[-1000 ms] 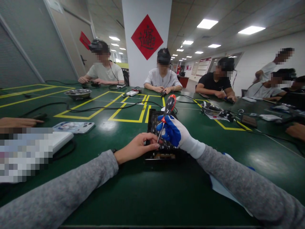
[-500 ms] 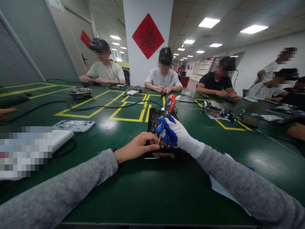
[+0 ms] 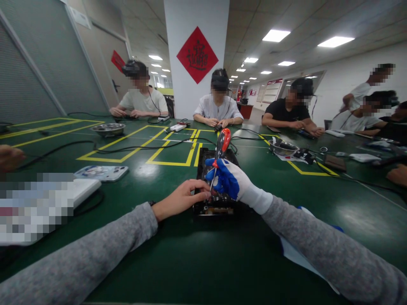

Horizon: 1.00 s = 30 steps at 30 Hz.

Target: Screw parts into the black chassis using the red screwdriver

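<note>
A screwdriver point(image 3: 223, 144) with a red and dark grey handle stands tilted, its tip pointing down into a black open-topped device housing point(image 3: 201, 163). My right hand point(image 3: 229, 178), in a white and blue glove, is closed around the lower part of the screwdriver. My bare left hand point(image 3: 184, 197) rests at the housing's left side, thumb and fingers brought together close to the screwdriver tip. Whatever lies between those fingertips is too small to make out. Along the housing's near end shows a brownish strip point(image 3: 219, 210).
Left lie a phone-like patterned case point(image 3: 101, 173) and a white box point(image 3: 85, 190). A metal bowl point(image 3: 108, 129) stands farther back; another bowl point(image 3: 282, 147) sits right among small parts. A blue-white glove-like cloth point(image 3: 305, 258) lies beneath my right forearm. Cables cross the green table point(image 3: 159, 271); several people sit around.
The view has shifted slightly, so the scene sits a little lower. The screwdriver handle has tipped a bit to the left, and my right hand's fingers have shifted around it. My left hand stays by the tip.
</note>
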Each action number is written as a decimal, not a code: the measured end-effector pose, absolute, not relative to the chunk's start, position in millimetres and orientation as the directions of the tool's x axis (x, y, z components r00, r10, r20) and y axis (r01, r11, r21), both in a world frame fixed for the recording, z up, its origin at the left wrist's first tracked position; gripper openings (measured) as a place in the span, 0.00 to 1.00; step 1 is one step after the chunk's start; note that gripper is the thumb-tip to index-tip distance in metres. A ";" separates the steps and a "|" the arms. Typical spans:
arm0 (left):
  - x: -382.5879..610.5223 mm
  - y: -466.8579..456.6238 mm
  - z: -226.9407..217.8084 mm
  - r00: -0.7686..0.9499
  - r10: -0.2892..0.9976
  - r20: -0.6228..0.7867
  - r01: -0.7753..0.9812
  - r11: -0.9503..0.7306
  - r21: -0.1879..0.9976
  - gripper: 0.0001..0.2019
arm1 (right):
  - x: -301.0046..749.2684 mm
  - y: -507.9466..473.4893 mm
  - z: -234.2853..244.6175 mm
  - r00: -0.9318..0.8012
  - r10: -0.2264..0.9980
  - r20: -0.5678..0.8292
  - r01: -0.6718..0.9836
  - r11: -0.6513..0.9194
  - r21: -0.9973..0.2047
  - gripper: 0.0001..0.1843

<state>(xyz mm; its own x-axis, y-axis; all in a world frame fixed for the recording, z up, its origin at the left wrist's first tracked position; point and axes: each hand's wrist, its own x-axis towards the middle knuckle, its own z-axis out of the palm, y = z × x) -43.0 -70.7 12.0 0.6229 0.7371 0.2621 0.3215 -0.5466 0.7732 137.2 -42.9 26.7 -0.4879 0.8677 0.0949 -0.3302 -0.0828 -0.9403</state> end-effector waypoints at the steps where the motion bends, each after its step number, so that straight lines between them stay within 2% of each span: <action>1: -42.1 -71.3 11.5 0.602 0.755 0.261 0.341 -0.539 0.771 0.13 | 137.2 -42.9 26.6 -0.482 0.870 0.107 -0.332 -0.068 -0.941 0.19; 6: -39.7 -71.6 7.6 0.572 0.770 0.284 0.340 -0.537 0.772 0.14 | 136.9 -44.4 28.5 -0.471 0.873 0.127 -0.360 -0.059 -0.931 0.18; 12: -43.9 -69.2 9.9 0.681 0.660 0.317 0.316 -0.655 0.686 0.12 | 136.9 -44.0 27.7 -0.572 0.817 0.070 -0.372 -0.182 -0.910 0.20; 19: -43.0 -70.7 9.2 0.631 0.723 0.280 0.334 -0.580 0.743 0.12 | 137.7 -48.3 29.0 -0.495 0.855 0.158 -0.357 -0.034 -0.934 0.22; 24: -40.4 -72.0 6.9 0.609 0.743 0.279 0.304 -0.543 0.783 0.13 | 138.9 -47.5 27.7 -0.481 0.857 0.186 -0.370 -0.005 -0.929 0.21; 27: -41.3 -71.0 5.7 0.612 0.733 0.297 0.302 -0.563 0.769 0.13 | 138.4 -46.1 27.0 -0.478 0.863 0.161 -0.367 -0.030 -0.930 0.21; 30: -43.0 -70.3 5.4 0.621 0.718 0.314 0.310 -0.592 0.744 0.12 | 138.4 -44.5 27.2 -0.533 0.840 0.098 -0.360 -0.121 -0.925 0.22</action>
<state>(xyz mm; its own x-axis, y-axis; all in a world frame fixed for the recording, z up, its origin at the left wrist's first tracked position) -43.0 -70.3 5.4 0.6210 0.7183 0.3136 0.3096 -0.5924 0.7438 138.4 -44.5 27.2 -0.5332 0.8403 0.0975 -0.3603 -0.1213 -0.9249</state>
